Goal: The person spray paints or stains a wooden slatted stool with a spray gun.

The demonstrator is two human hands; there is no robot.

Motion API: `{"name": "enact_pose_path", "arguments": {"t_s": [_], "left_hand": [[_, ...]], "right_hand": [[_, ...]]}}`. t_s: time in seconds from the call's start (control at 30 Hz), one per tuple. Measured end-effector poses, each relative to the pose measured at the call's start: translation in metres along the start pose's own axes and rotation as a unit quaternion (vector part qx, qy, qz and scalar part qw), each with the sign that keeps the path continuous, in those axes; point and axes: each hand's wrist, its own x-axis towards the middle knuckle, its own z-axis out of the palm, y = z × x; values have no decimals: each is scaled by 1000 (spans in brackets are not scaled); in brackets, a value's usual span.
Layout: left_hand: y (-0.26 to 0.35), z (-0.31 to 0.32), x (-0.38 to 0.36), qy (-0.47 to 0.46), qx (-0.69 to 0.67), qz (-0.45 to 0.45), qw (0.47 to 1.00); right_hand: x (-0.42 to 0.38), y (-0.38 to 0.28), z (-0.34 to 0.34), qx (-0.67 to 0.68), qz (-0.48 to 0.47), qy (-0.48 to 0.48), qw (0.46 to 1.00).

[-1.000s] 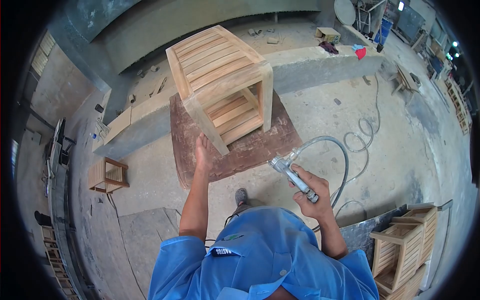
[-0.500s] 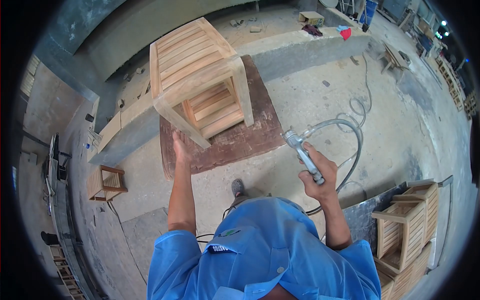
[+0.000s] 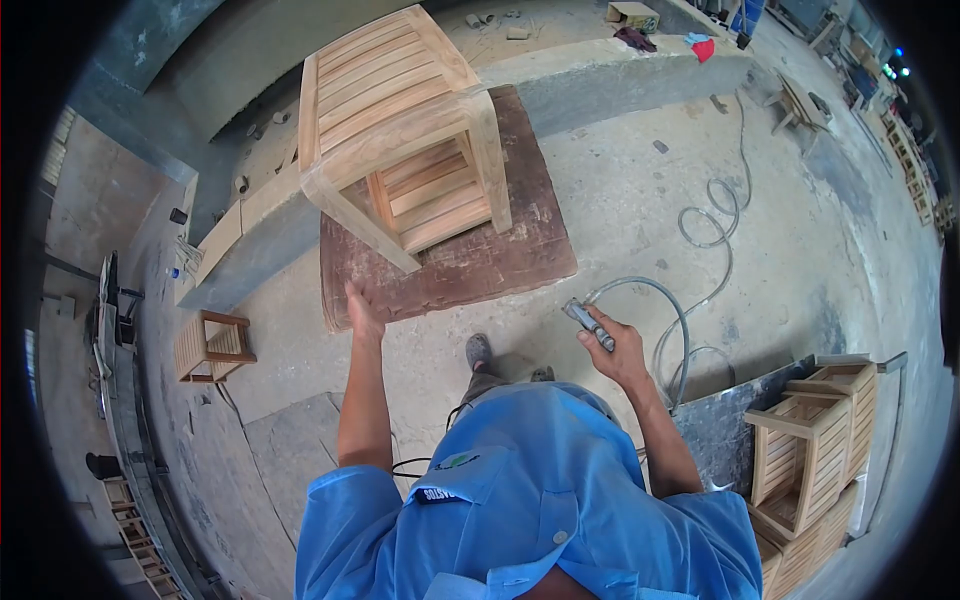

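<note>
My right hand (image 3: 618, 352) is wrapped round the grip of a metal spray gun (image 3: 588, 325), whose clear hose (image 3: 683, 325) bends away to the right. In front of me a slatted wooden stool (image 3: 400, 165) stands on a worn brown board (image 3: 475, 285). My left hand (image 3: 364, 312) holds nothing; its fingers are stretched out over the near left edge of the board, below the stool's front leg, with a gap between hand and leg.
Hose coils (image 3: 708, 228) lie on the concrete floor to the right. A low concrete wall (image 3: 600, 85) runs behind the board, with a red cloth (image 3: 704, 50) on it. Slatted wooden pieces (image 3: 815, 450) are stacked at the lower right, and a small stool (image 3: 212, 347) stands left.
My right hand has lowered the spray gun toward my body and turned it. My left hand has drawn back slightly from the stool. The hose has shifted on the floor.
</note>
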Motion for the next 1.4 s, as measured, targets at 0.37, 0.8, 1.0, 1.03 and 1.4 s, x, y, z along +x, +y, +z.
{"name": "enact_pose_path", "arguments": {"t_s": [0.37,0.8,1.0,1.03,1.4], "left_hand": [[-163,-208,-120,145,193,-284,928],[-100,-230,-116,-3,310,-95,946],[-102,-313,-150,61,321,-143,934],[-102,-327,-160,86,332,-175,923],[-110,-418,-218,127,314,-273,900]], "right_hand": [[35,-133,-100,173,-167,117,964],[50,-206,-4,133,-347,14,928],[47,-216,38,125,-342,23,931],[40,-209,47,105,-312,12,944],[-17,-132,137,-33,-65,-96,993]]}}
